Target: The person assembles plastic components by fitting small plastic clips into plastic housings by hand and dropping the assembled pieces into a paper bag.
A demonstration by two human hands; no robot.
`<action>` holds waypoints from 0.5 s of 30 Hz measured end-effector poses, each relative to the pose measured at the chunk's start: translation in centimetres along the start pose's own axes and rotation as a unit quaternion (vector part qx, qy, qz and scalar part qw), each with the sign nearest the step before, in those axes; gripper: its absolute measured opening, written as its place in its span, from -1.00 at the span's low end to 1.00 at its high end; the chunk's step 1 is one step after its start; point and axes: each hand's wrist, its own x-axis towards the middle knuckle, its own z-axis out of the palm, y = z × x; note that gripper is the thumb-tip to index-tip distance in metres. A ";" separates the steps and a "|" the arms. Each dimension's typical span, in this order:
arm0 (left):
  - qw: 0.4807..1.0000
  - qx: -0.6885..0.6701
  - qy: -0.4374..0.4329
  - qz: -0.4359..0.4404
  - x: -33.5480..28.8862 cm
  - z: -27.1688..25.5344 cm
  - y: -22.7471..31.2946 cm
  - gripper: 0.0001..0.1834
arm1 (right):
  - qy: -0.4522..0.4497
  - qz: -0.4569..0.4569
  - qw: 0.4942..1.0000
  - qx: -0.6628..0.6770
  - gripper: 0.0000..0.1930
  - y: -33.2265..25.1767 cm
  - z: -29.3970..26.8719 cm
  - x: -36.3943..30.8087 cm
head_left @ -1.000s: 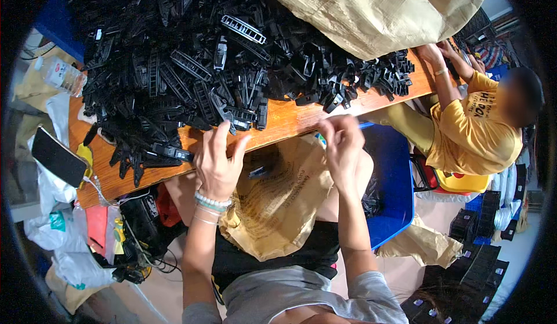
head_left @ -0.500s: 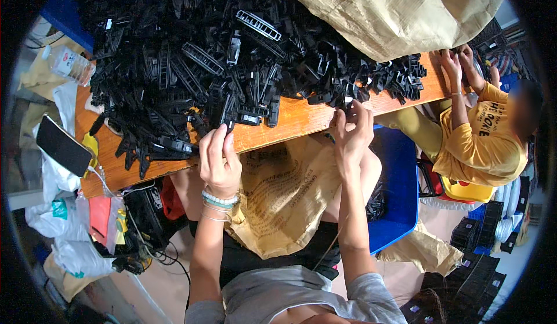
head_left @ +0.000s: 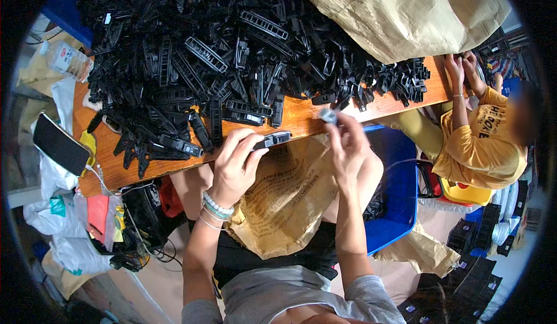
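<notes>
Over the near edge of the orange wooden table (head_left: 116, 170), my left hand (head_left: 235, 161) pinches one end of a long black plastic part (head_left: 272, 140), its free end pointing right. My right hand (head_left: 350, 147) is a short way to the right, with thumb and fingertips closed on a small dark piece (head_left: 328, 115) that motion blurs; its kind is unclear. The two held pieces are apart. Beyond both hands spreads a big heap of black plastic parts (head_left: 191, 80), among them long ladder-like ones and smaller clip-shaped ones.
A brown sack (head_left: 400, 16) covers the heap's far right; another brown sack (head_left: 284, 202) lies over my lap. A blue bin (head_left: 400, 190) stands at my right. A phone (head_left: 61, 144) and plastic bottle (head_left: 68, 61) are on the left. Another person (head_left: 478, 132) works at right.
My left hand has lifted the long black part off the table edge and turned it sideways. My right hand has drawn back slightly from the heap with a small piece.
</notes>
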 end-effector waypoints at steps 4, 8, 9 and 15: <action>0.996 0.073 -0.047 0.025 0.9 0.2 -0.5 -0.74 | -0.228 -0.012 0.970 0.084 -0.72 -1.6 0.4 0.3; 0.994 0.087 -0.067 0.017 1.1 0.2 -0.4 -0.74 | -0.258 -0.025 0.963 0.076 -0.72 -1.1 -0.2 1.2; 0.994 0.087 -0.067 0.017 1.1 0.4 -0.4 -0.74 | -0.261 -0.020 0.962 0.075 -0.74 -1.1 -0.2 1.2; 0.996 0.066 -0.054 0.029 1.0 0.7 -0.6 -0.75 | -0.251 -0.041 0.964 0.071 -0.74 -2.1 1.0 0.6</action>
